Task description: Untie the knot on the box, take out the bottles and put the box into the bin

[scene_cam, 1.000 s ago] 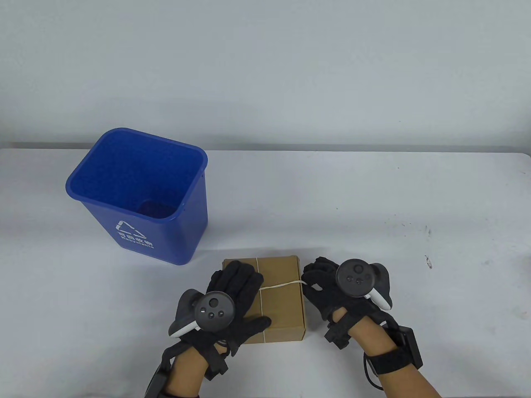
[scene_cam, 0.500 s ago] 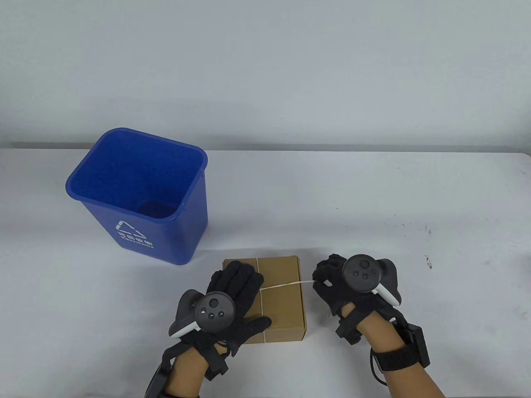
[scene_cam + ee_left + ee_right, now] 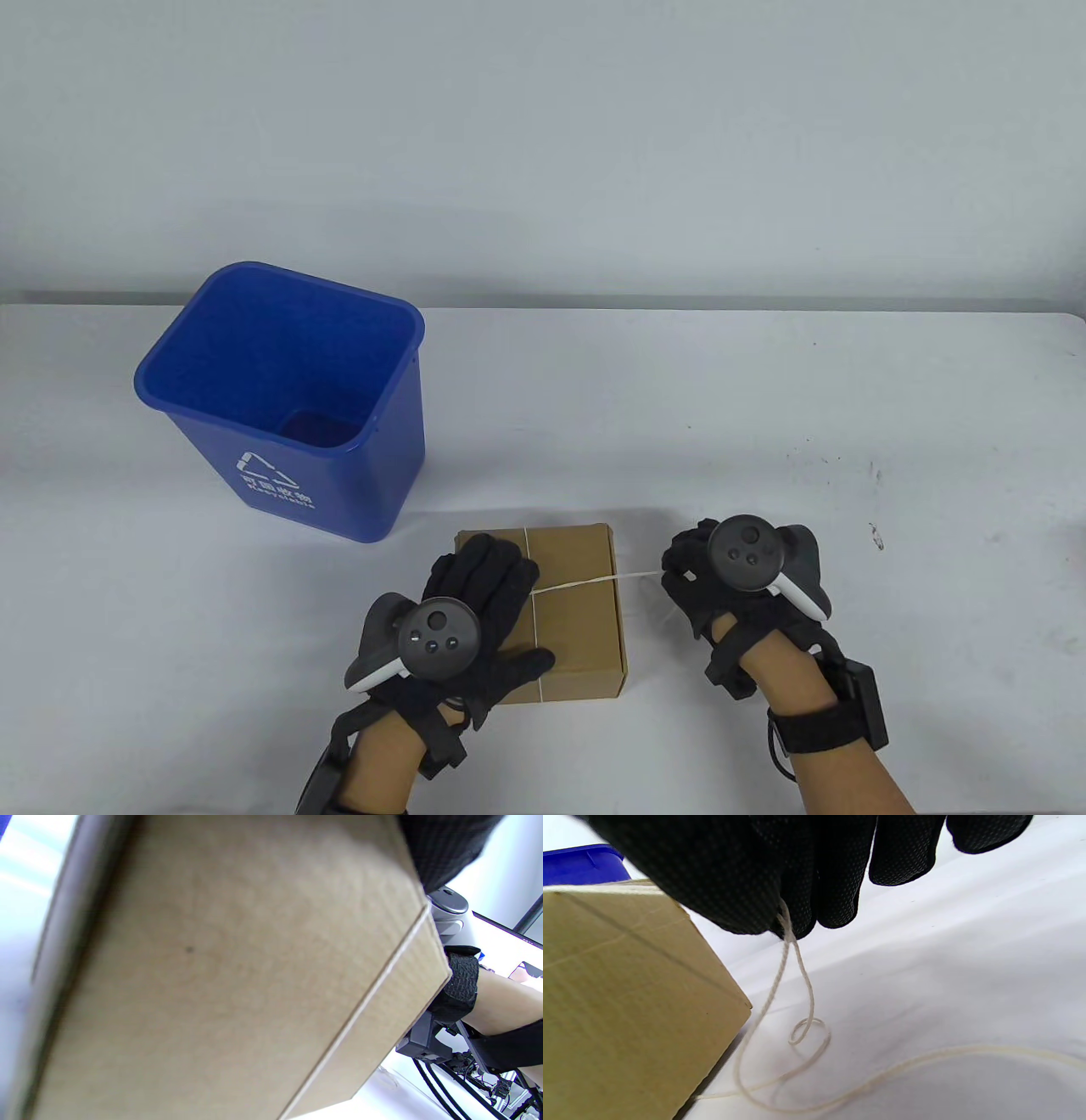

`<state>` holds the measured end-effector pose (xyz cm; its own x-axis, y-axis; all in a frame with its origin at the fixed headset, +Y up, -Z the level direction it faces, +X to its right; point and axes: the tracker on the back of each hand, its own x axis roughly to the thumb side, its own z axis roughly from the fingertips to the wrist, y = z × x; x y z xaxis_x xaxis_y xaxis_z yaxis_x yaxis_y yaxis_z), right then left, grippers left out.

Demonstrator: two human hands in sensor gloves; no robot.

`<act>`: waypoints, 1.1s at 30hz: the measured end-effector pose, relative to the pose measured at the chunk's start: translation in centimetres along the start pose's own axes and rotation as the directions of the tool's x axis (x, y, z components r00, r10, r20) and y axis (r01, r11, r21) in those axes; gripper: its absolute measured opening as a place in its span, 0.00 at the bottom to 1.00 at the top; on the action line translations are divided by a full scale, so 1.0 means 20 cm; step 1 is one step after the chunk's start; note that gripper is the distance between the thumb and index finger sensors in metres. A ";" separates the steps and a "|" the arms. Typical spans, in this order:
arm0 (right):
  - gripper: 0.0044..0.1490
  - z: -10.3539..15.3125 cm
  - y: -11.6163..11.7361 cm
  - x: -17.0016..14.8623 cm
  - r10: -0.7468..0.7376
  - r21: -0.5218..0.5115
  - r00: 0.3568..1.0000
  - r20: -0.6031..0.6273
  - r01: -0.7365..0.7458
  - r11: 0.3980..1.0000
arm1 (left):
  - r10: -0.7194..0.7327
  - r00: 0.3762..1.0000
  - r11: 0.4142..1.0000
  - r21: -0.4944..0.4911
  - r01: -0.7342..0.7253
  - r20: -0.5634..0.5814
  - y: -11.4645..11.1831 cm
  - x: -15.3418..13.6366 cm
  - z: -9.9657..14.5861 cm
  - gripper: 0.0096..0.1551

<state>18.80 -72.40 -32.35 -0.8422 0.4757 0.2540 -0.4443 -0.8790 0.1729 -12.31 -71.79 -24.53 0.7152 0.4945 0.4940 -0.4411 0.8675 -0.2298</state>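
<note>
A brown cardboard box [image 3: 577, 611] lies closed on the white table, with a white string [image 3: 594, 581] round it. My left hand [image 3: 488, 594] lies flat on the box's left half, fingers straight, pressing it down. To the box's right my right hand [image 3: 679, 569] pinches the string, which runs taut from the box top to its fingers. In the right wrist view the string [image 3: 797, 984] hangs from the gloved fingertips [image 3: 793, 916] and curls loose on the table beside the box [image 3: 628, 1005]. The knot is hidden under my left hand. No bottles show.
A blue plastic bin [image 3: 288, 399] stands open at the back left of the box, a recycling mark on its front. The white table [image 3: 764, 407] stretches to the right and behind. A few dark specks mark the table at the right.
My right hand has drawn the string out to the right, away from the box. The left hand and the box have stayed put.
</note>
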 end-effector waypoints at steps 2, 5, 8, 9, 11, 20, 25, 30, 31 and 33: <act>0.22 0.00 0.00 -0.01 0.019 0.007 1.000 -0.013 -0.019 1.000 | 0.001 1.000 1.000 0.000 -0.001 0.000 0.00 0.00 0.00 0.59; 0.22 -0.01 0.01 -0.02 0.040 0.019 0.999 -0.031 -0.040 0.999 | 0.001 1.000 1.000 0.000 -0.001 0.000 0.00 0.00 0.00 0.59; 0.22 -0.01 0.01 -0.04 0.062 0.033 0.997 -0.053 -0.060 0.998 | 0.001 1.000 1.000 0.000 -0.001 -0.001 0.00 0.00 0.00 0.59; 0.22 -0.01 0.01 -0.05 0.071 0.037 0.996 -0.061 -0.069 0.997 | 0.001 1.000 1.000 0.000 -0.001 -0.001 0.00 0.00 0.00 0.59; 0.22 -0.01 0.01 -0.06 0.074 0.041 0.994 -0.077 -0.071 0.997 | 0.001 1.000 1.000 0.000 -0.001 -0.001 0.00 0.00 0.00 0.58; 0.22 -0.02 0.03 -0.11 0.158 0.088 0.978 -0.134 -0.147 0.985 | 0.001 1.000 1.000 -0.003 -0.001 -0.004 0.00 0.00 0.00 0.59; 0.22 -0.02 0.03 -0.14 0.168 0.113 0.972 -0.164 -0.151 0.982 | 0.000 1.000 1.000 -0.004 0.000 -0.004 0.00 0.00 0.00 0.59; 0.21 -0.02 0.03 -0.17 0.193 0.138 0.961 -0.200 -0.167 0.976 | 0.001 1.000 1.000 -0.004 -0.001 -0.004 0.00 0.00 0.00 0.59; 0.21 -0.02 0.03 -0.18 0.199 0.150 0.958 -0.206 -0.170 0.974 | 0.001 1.000 1.000 -0.004 -0.001 -0.004 0.00 0.00 0.00 0.59; 0.23 -0.02 0.03 -0.19 0.197 0.185 0.957 -0.212 -0.159 0.970 | 0.002 1.000 1.000 -0.004 -0.002 -0.004 0.00 0.00 0.00 0.59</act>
<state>21.55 -74.69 -33.48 -0.9584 0.2753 0.0754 -0.2409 -0.9219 0.3035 -12.41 -71.79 -24.54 0.7163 0.4964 0.4904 -0.4403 0.8668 -0.2341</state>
